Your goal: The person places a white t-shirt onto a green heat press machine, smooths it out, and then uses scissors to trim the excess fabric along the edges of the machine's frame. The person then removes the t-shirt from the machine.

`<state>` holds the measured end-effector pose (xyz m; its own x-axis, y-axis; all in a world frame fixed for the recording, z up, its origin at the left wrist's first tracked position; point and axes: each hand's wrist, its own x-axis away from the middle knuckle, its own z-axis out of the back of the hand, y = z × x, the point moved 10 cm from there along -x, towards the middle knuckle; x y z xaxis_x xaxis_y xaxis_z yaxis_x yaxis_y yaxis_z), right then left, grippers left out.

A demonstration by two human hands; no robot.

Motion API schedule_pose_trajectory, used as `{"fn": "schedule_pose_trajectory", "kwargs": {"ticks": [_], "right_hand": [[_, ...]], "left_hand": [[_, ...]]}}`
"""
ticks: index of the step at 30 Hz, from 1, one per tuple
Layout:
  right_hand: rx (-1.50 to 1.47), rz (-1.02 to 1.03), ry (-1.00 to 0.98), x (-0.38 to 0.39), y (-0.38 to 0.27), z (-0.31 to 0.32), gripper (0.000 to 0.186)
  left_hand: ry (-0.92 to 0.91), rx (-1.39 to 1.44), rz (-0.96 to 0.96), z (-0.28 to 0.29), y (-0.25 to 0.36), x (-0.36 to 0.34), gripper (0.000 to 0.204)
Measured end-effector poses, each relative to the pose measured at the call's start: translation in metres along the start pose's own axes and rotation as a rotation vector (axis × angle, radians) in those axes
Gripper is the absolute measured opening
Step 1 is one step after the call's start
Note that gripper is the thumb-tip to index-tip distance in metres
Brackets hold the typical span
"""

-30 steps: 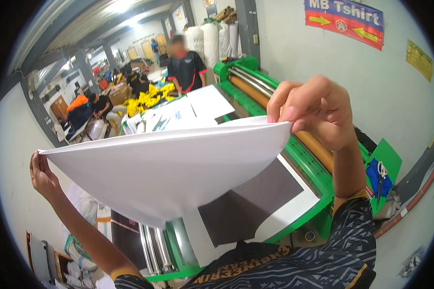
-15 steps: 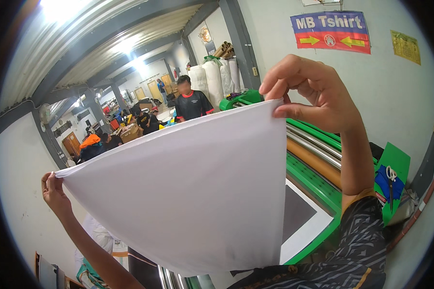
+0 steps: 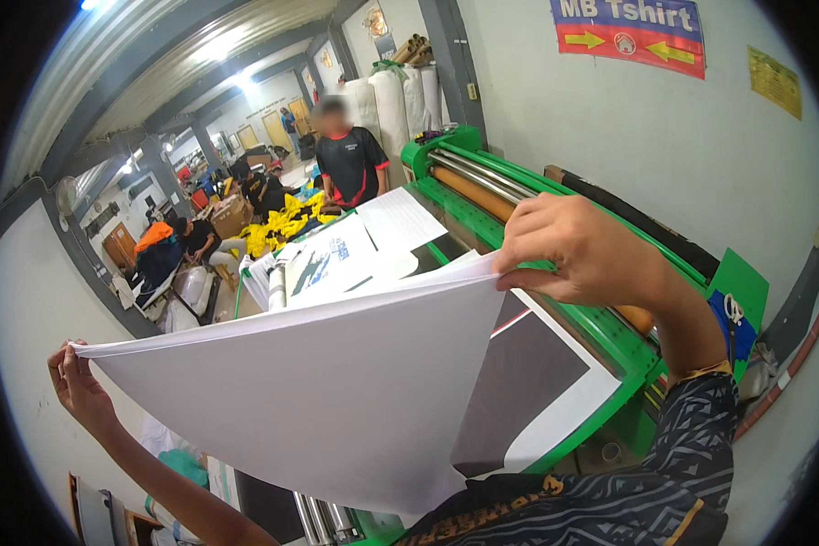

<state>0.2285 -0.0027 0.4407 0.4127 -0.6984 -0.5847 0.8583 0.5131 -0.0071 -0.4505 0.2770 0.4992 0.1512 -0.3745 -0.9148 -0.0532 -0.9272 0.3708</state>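
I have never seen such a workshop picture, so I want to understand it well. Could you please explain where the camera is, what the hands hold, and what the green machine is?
The camera sits on the person's head and looks down and forward through a very wide lens, so straight edges look bent. The two bare arms that come from the lower edge are this person's own. The left hand pinches one corner of a big white sheet, and the right hand pinches the other, so the sheet hangs spread in the air. Under it stands a long green machine with rollers along its top. On its flat bed lie printed sheets and a dark panel. Another person stands at the far end, and more people sit beyond, beside yellow cloth.
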Motion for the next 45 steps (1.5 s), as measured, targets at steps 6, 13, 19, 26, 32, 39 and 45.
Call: {"fn": "schedule_pose_trajectory", "kwargs": {"ticks": [6, 13, 19, 26, 32, 39, 45], "right_hand": [[-0.337, 0.083, 0.021, 0.018, -0.008, -0.019, 0.017], [-0.320, 0.242, 0.157, 0.025, -0.027, -0.011, 0.018], [-0.371, 0.154, 0.155, 0.012, -0.029, -0.022, 0.016], [-0.333, 0.186, 0.201, 0.025, -0.040, -0.010, 0.021], [-0.348, 0.213, 0.168, 0.028, -0.044, -0.014, 0.021], [-0.331, 0.220, 0.143, 0.026, -0.044, -0.013, 0.021], [-0.326, 0.220, 0.129, 0.028, -0.037, -0.016, 0.022]], "left_hand": [[-0.017, -0.038, 0.093, 0.010, -0.025, 0.014, 0.011], [-0.036, -0.059, 0.200, 0.025, -0.058, 0.029, 0.018], [-0.132, -0.272, 0.505, 0.008, -0.069, 0.096, 0.023], [-0.146, 0.063, 0.610, -0.044, -0.092, 0.177, 0.011], [-0.216, 0.259, 0.637, -0.048, -0.080, 0.208, 0.056], [-0.164, 0.291, 0.642, -0.037, -0.094, 0.228, 0.044], [-0.146, 0.328, 0.643, -0.035, -0.095, 0.233, 0.035]]}}
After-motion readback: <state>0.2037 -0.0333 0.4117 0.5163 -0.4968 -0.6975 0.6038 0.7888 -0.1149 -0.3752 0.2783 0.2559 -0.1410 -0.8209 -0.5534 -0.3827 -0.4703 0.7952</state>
